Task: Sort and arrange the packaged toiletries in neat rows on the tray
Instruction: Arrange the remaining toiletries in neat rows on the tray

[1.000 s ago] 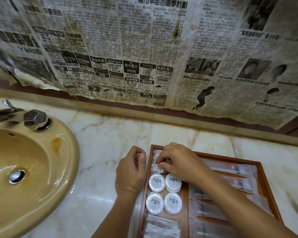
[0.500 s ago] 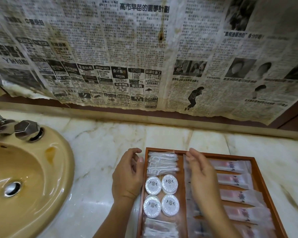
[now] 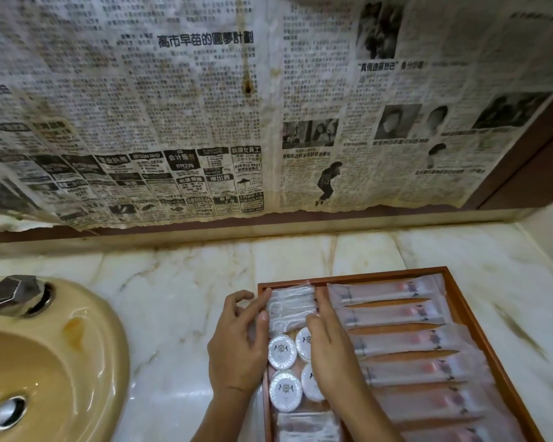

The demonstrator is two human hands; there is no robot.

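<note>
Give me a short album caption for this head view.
Both hands square up clear packets in a wooden tray beside a sink.

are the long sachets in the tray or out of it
In the tray: the long sachets lie flat in a stacked row inside the wooden tray's right side.

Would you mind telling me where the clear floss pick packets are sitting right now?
The floss pick packets lie in the tray's far left corner, above the round white soaps, flanked by the left hand and right hand.
</note>
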